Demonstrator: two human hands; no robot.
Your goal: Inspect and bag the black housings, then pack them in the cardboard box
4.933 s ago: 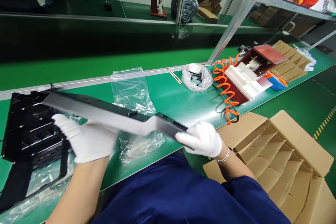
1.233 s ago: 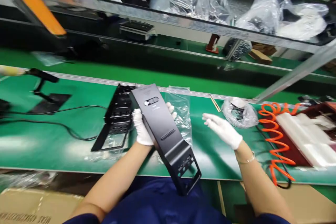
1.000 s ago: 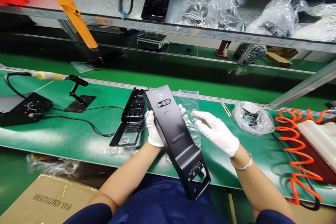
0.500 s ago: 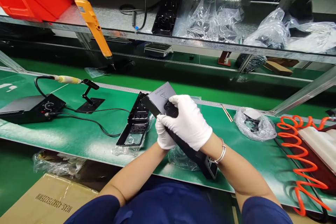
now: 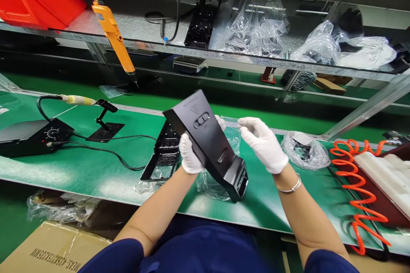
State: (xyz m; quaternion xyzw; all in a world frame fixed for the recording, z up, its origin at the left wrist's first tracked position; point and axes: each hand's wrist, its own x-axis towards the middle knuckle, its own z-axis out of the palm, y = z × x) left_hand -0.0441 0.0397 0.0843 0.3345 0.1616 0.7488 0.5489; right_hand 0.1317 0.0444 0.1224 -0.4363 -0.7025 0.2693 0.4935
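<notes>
A long black plastic housing point(image 5: 209, 136), with an oval recess and a small slot in its face, is held tilted above the bench. My left hand point(image 5: 191, 155), in a white glove, grips it from beneath and along its left edge, some fingertips showing past the far side. Off to the right of the housing, my gloved right hand point(image 5: 263, 143) is apart from it, fingers bent and holding nothing that I can see. Behind and left of the housing, a second black plastic frame point(image 5: 165, 153) lies on clear plastic wrapping.
A yellow electric screwdriver point(image 5: 113, 36) hangs at the upper left. The soldering station point(image 5: 38, 136) and its iron stand point(image 5: 105, 126) sit on the left. Bagged parts point(image 5: 306, 151), an orange coiled hose point(image 5: 358, 196) and a white block point(image 5: 384, 175) are on the right. A shelf point(image 5: 153, 47) crosses above.
My right hand has let go of the housing and moved right, uncovering the recess in its face. The housing has turned to show more of its face, still in my left hand.
</notes>
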